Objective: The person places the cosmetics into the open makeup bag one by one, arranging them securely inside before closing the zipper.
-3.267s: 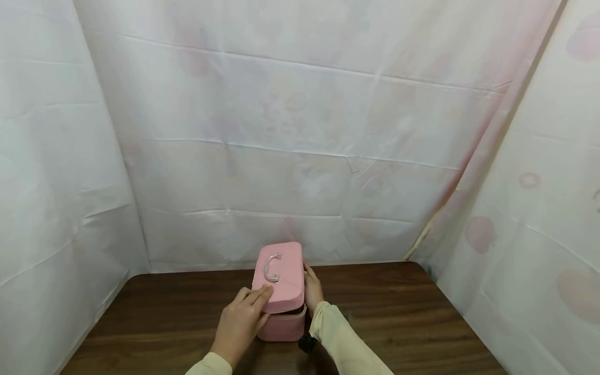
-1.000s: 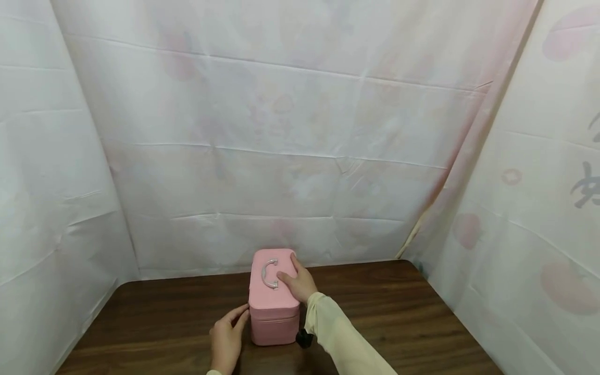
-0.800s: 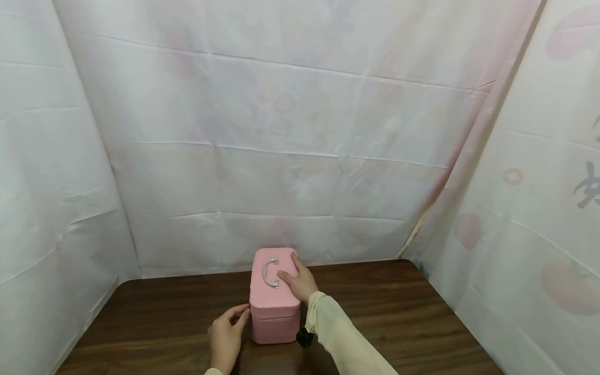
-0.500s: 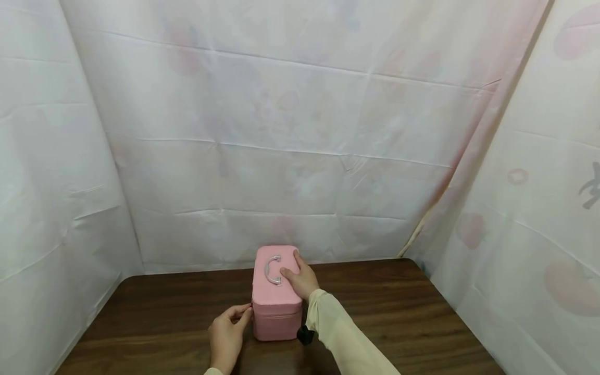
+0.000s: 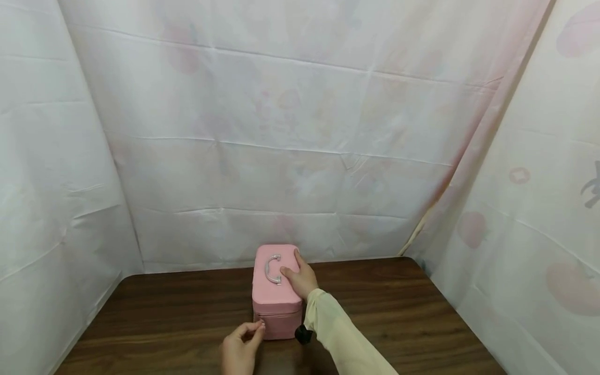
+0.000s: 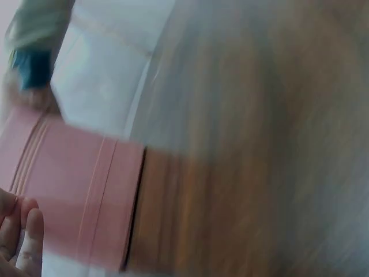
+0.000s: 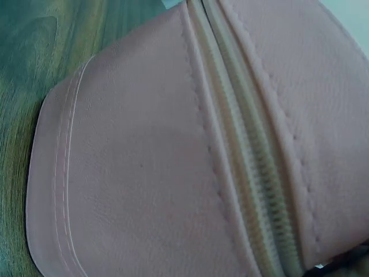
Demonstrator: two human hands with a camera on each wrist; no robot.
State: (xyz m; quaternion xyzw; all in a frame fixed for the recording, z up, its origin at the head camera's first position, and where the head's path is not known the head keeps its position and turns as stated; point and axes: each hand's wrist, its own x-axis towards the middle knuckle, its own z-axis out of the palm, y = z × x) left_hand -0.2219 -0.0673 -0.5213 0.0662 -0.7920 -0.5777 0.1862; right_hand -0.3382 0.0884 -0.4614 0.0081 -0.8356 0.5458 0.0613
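Observation:
A pink zip-up case (image 5: 275,291) with a silver handle (image 5: 272,269) on its lid stands on the wooden table, lid down. At its near-left corner my left hand (image 5: 241,346) pinches the zipper pull between thumb and forefinger; the pull is hidden by the fingertips. The left wrist view has these fingertips (image 6: 29,213) at the zipper seam. My right hand (image 5: 302,278) presses on the lid's right side, thumb on top and forefinger along the edge, its other fingers hidden. Beige zipper teeth (image 7: 253,156) run along the case in the right wrist view.
The dark wooden table (image 5: 187,312) extends to both sides of the case. White patterned curtains (image 5: 281,156) hang behind it and at left and right. A small black object (image 5: 303,334) is at the right wrist, close to the case.
The lid, raised at the front 3.3 seconds ago, is down. My left hand has moved from the lid to the left side, then rightward round the near-left corner. My right hand has come onto the lid.

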